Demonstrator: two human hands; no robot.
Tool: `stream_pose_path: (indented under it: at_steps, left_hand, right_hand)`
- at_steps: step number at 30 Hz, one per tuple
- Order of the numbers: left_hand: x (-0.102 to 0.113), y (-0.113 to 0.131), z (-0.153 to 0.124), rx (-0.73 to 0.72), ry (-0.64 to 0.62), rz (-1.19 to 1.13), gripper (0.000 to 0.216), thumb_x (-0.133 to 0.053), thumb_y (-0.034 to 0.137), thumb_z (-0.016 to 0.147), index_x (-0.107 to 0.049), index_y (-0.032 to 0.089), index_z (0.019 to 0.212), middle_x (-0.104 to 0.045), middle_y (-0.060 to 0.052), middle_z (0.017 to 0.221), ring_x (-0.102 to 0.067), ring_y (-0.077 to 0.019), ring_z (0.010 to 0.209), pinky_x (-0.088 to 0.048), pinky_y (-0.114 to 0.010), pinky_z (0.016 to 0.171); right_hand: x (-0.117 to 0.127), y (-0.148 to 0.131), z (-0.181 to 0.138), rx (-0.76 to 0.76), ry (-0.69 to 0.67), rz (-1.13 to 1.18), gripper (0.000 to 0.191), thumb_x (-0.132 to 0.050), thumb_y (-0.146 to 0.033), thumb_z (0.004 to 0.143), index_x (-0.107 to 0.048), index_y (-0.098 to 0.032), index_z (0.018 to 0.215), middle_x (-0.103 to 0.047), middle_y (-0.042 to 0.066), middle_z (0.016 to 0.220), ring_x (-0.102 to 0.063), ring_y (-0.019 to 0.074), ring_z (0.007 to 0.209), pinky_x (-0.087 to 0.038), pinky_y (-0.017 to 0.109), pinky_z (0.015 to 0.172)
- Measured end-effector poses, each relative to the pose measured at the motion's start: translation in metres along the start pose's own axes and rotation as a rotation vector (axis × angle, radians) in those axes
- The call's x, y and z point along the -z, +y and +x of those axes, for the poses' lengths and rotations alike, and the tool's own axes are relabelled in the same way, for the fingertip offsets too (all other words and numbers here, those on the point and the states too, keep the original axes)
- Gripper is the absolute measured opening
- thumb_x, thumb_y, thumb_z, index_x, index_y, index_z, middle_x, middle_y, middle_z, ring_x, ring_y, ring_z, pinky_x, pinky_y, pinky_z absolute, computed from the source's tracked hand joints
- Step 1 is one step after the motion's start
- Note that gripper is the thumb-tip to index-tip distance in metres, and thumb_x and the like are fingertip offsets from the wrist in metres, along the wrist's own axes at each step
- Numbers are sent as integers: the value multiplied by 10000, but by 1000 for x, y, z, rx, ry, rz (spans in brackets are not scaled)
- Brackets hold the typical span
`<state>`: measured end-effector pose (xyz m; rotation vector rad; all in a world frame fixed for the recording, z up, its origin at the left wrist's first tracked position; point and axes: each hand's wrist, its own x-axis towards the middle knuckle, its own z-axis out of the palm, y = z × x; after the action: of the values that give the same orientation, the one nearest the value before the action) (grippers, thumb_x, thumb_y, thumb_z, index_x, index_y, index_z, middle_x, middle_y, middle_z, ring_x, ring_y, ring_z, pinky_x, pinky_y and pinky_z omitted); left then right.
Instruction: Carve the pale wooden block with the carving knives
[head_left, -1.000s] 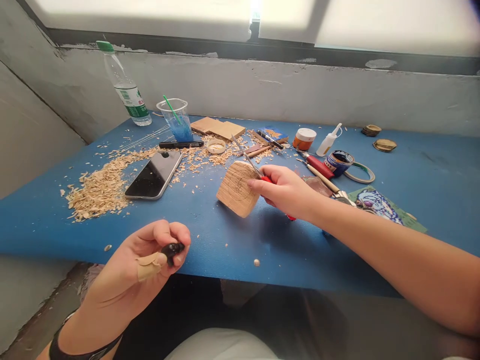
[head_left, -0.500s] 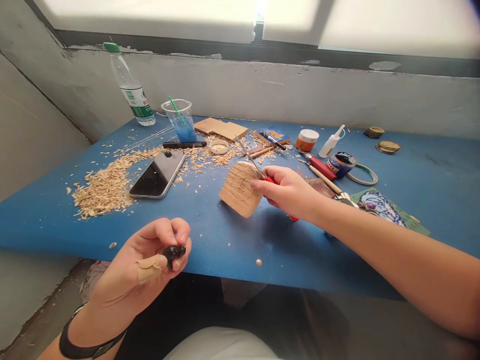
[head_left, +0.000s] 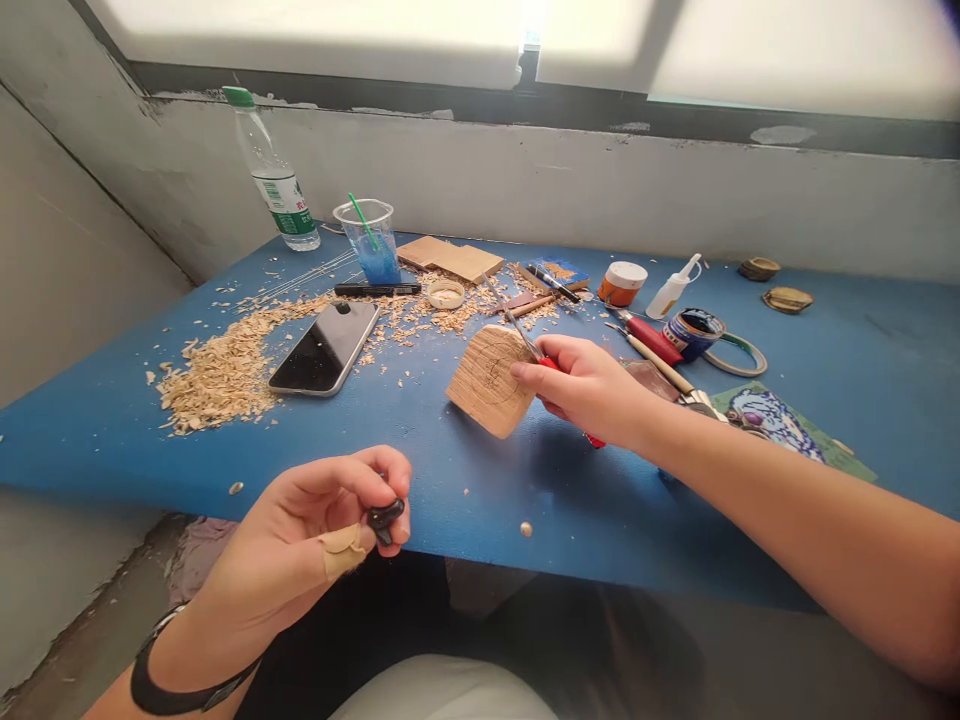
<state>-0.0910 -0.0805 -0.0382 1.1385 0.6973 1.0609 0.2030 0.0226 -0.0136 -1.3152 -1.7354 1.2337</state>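
My left hand (head_left: 315, 545) hovers in front of the blue table's near edge (head_left: 420, 500), thumb bandaged, fingertips pinched on a small black object (head_left: 385, 517). My right hand (head_left: 592, 390) reaches over the table and grips a red-handled carving tool (head_left: 541, 360), whose metal blade rests against the top of a pale wood block (head_left: 489, 379). The block stands tilted on the table, with circles drawn on its face. My right fingertips touch the block's right edge.
A phone (head_left: 326, 347) lies left of the block beside a heap of wood shavings (head_left: 225, 370). At the back stand a water bottle (head_left: 276, 180), a plastic cup with blue liquid (head_left: 371, 242), wood boards (head_left: 450, 258), jars, a glue bottle (head_left: 671, 287) and tools. A painted card (head_left: 780, 420) lies right.
My left hand has shifted slightly right and turned the small black object between its fingertips. My right hand and the block keep their position; the view has drifted a little.
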Motion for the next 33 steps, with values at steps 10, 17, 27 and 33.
stream_pose_path:
  at_steps: [10,17,27,33]
  left_hand:
    - [-10,-3,-8,-130,20,210,231,-772,79,930,-839,248,1072,-700,-72,1105,-809,-182,771,-702,-273,699]
    - [-19,-5,-7,-208,124,324,222,-832,62,870,-794,217,1023,-751,-41,989,-802,-171,794,-722,-281,763]
    - [-18,-9,-11,-235,140,406,141,-820,94,896,-821,228,940,-816,-68,1067,-824,-194,854,-738,-301,804]
    - [-17,-15,-14,-209,187,396,199,-829,117,891,-670,192,798,-822,-63,1067,-814,-185,823,-738,-312,795]
  right_hand:
    - [1,6,1,14,-2,7,400,-705,-518,933,-431,-256,806,-379,-54,706,-347,120,593,-250,296,523]
    - [0,4,0,-26,-1,2,405,-710,-542,933,-443,-261,815,-391,-50,695,-349,126,577,-258,295,489]
    - [-1,3,-1,5,13,6,405,-720,-535,937,-462,-252,806,-419,-39,729,-371,125,603,-267,287,497]
    - [-1,3,-1,-4,15,-2,417,-714,-538,940,-441,-256,800,-402,-46,720,-358,124,593,-259,293,487]
